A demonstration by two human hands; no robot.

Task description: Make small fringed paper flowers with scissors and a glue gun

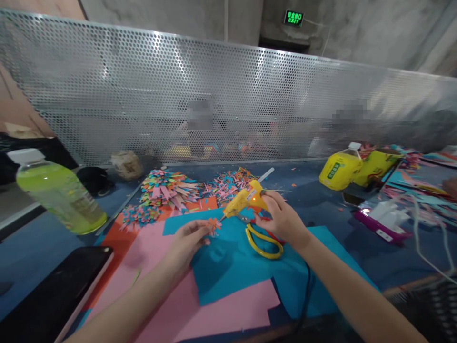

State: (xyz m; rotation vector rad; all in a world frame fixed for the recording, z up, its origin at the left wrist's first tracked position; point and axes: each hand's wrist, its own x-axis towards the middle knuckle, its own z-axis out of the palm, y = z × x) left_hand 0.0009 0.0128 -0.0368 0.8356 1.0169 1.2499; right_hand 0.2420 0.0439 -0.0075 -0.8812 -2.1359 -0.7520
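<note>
My right hand point(280, 216) grips a yellow glue gun point(246, 197) by its handle, a small orange light glowing on its side and a clear stick poking from the back. Its nozzle points down and left at a small orange and pink paper flower point(214, 225), which my left hand point(193, 236) pinches between thumb and fingers. Whether the tip touches the flower I cannot tell. Under the glue gun lie scissors point(264, 247) with yellow and red handles, on blue paper sheets point(228, 267). A pink sheet point(157, 247) lies beneath my left forearm.
Fringed paper flowers point(166, 188) and loose curled pieces point(232, 183) sit behind my hands. Left are a green drink bottle point(60, 193) and a phone point(53, 295); right, a yellow bottle point(339, 169) and tissue pack point(382, 226). A perforated metal screen point(143, 95) closes the back; the gun's cord point(306, 295) hangs frontward.
</note>
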